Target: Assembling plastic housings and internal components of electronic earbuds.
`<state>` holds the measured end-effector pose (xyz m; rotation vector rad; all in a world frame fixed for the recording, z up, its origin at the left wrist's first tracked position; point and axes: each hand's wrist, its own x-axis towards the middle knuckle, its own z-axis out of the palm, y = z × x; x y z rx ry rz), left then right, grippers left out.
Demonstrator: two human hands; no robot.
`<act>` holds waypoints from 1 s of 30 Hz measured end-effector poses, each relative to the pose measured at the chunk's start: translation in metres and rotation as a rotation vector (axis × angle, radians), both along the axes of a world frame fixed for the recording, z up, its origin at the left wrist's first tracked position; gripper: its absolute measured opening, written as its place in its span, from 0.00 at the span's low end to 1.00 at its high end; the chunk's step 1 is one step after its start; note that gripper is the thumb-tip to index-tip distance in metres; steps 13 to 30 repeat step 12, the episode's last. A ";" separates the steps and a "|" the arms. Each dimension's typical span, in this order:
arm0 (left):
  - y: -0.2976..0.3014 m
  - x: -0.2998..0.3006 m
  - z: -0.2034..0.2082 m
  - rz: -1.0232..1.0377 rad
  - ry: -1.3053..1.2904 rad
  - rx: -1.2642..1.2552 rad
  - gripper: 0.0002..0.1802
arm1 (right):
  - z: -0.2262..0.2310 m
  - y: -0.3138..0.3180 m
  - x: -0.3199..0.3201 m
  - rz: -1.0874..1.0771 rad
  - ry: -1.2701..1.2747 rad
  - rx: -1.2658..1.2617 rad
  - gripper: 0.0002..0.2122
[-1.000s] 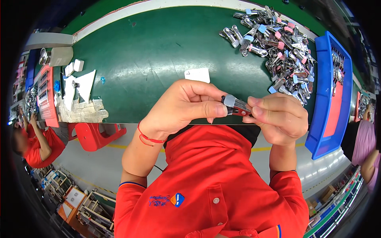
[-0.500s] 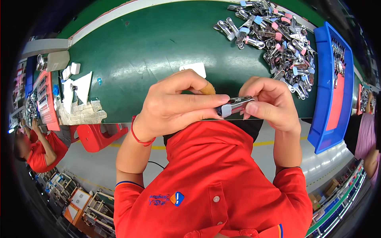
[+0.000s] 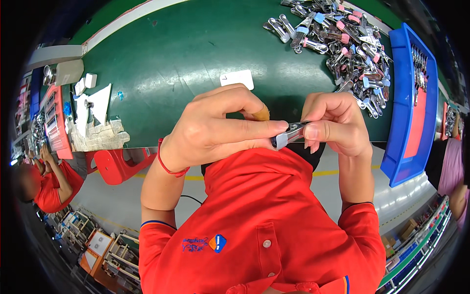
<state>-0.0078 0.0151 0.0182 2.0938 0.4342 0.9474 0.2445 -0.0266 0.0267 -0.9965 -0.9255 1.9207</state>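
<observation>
Both my hands hold one small metal clip (image 3: pixel 290 136) with a pale blue tip, close to my chest at the near edge of the green table (image 3: pixel 186 54). My left hand (image 3: pixel 220 128) pinches its blue end between thumb and forefinger; a tan cot covers one fingertip. My right hand (image 3: pixel 334 122) grips the other end with curled fingers. A red cord circles my left wrist.
A heap of several metal clips (image 3: pixel 338 34) with pink and blue tips lies at the table's far right, beside a blue tray (image 3: pixel 409 103). A white card (image 3: pixel 237 78) lies mid-table. White bits and boxes (image 3: pixel 93 112) sit at left. Another person in red (image 3: pixel 46 183) works at far left.
My hands have come nearer to the camera and slightly left. My left hand's grip has shifted onto the clip's blue end, and the clip now lies more level.
</observation>
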 end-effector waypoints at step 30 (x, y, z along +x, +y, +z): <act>-0.002 -0.002 -0.001 0.013 0.009 -0.130 0.20 | -0.016 0.001 0.004 0.077 0.078 -0.008 0.06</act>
